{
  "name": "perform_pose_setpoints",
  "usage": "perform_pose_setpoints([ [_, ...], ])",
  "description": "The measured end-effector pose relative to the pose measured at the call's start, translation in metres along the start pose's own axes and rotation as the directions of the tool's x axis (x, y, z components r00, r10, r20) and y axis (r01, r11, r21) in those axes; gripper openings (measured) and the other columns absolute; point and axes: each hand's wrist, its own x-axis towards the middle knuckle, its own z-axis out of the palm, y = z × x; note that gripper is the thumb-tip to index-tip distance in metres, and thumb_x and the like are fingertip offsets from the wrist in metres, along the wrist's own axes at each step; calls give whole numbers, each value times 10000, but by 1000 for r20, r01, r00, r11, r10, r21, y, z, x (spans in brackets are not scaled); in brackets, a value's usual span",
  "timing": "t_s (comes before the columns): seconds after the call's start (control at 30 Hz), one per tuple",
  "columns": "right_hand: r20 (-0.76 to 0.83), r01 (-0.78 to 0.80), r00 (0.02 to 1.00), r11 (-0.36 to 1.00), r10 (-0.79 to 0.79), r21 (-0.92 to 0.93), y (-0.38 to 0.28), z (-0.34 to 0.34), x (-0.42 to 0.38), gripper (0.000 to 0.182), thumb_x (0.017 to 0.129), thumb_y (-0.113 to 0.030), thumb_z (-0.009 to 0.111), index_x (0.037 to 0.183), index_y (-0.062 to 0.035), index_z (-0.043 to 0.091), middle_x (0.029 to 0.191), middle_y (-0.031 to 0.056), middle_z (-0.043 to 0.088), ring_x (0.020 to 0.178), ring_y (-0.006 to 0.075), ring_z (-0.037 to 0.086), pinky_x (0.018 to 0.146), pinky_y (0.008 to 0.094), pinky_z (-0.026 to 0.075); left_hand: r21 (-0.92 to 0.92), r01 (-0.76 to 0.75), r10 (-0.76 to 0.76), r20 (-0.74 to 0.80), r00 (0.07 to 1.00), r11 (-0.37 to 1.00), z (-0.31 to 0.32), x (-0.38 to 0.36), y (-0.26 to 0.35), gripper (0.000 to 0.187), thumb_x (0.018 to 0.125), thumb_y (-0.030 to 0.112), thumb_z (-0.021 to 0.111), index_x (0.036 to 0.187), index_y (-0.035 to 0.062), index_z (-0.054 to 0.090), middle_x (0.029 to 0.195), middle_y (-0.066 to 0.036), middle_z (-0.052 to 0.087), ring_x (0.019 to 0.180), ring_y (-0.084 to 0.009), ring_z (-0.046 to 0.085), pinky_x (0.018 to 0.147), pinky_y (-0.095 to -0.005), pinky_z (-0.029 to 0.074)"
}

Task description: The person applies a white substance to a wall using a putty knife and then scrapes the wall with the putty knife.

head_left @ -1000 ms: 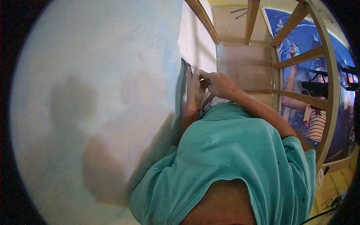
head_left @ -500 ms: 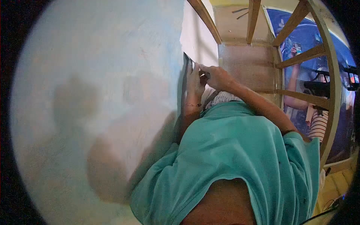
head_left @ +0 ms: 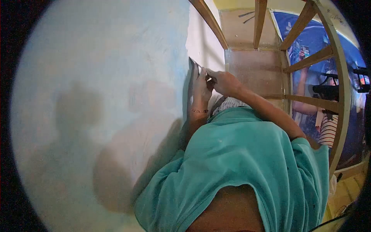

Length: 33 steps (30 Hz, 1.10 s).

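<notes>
My left hand (head_left: 201, 87), with a beaded bracelet (head_left: 199, 111) at the wrist, is raised close to the wall (head_left: 116, 58). Its fingers are closed near the lower edge of a white sheet-like strip (head_left: 198, 38). Touching it from the right is my right hand (head_left: 225, 82), its fingers pinched together. A small dark item shows between the two hands, too small to name. A dark, narrow gap or shadow runs down the wall's edge beside my left hand.
A wooden frame with slats (head_left: 340, 77) stands at the right. Behind it hangs a blue printed poster (head_left: 301, 34). Brown panels (head_left: 253, 69) lie beyond my hands. Yellowish floor tiles (head_left: 346, 193) show at the lower right.
Both hands sit slightly lower in the view and stay together. The surroundings have shifted a little with the camera.
</notes>
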Motion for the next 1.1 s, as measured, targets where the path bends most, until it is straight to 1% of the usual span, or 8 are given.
perform_pose_setpoints([
  [0.07,-15,38,999,999,-38,22,-2,-7,-8,439,689,-47,469,1125,-66,426,889,152,577,797,303,560,702,381,442,-35,67,-71,-99,993,997,15,-14,10,402,844,242,426,1195,97,294,967,-103,429,793,-200,499,635,-312,459],
  [0.2,19,-10,1000,998,9,65,-3,-1,-2,432,688,-44,455,1118,-67,432,884,150,578,790,309,560,694,386,444,-39,54,-54,3,999,998,-10,6,-2,525,839,249,437,1266,115,161,955,-109,438,800,-221,496,651,-320,455],
  [0.4,-7,29,1000,999,-29,45,-5,-3,-7,449,671,-14,461,1117,-50,427,853,148,586,783,303,567,694,370,449,-10,14,-15,-172,985,1000,20,-18,14,466,837,254,446,1229,101,246,917,-94,462,763,-193,507,608,-299,445],
  [0.43,-9,48,999,998,-47,45,-4,-1,-8,454,673,-15,460,1125,-46,419,858,147,586,781,300,568,695,369,449,-27,46,-48,-75,996,999,6,-13,7,435,837,243,443,1212,99,275,920,-92,468,743,-186,509,593,-288,440],
  [0.53,-30,37,999,998,-36,48,-3,0,3,471,670,-11,462,1137,-39,408,869,142,587,777,289,573,698,364,449,-82,-12,7,-59,998,997,-3,1,1,498,843,216,433,1258,193,158,770,-66,487,649,-152,525,514,-260,466],
  [0.77,-28,91,996,991,-89,93,0,-4,-11,507,648,30,461,1148,-29,402,863,154,588,786,283,576,711,359,446,-15,95,-96,-153,984,995,14,-10,14,473,846,197,421,1255,176,184,779,-61,481,635,-152,518,509,-264,466],
  [0.87,46,-4,999,975,-6,221,-12,-12,2,514,648,41,445,1154,-32,396,914,171,570,818,284,568,724,357,442,4,-20,20,-19,1000,1000,10,-1,16,495,847,201,416,1263,175,149,773,-62,479,632,-154,517,504,-275,470],
  [1.1,-5,15,1000,992,-14,123,-18,-11,-10,504,647,17,454,1144,-57,416,901,161,576,806,296,567,725,356,443,-14,-36,34,-107,994,999,14,-14,14,491,840,227,439,1244,160,168,795,-78,480,644,-163,524,499,-271,469],
])
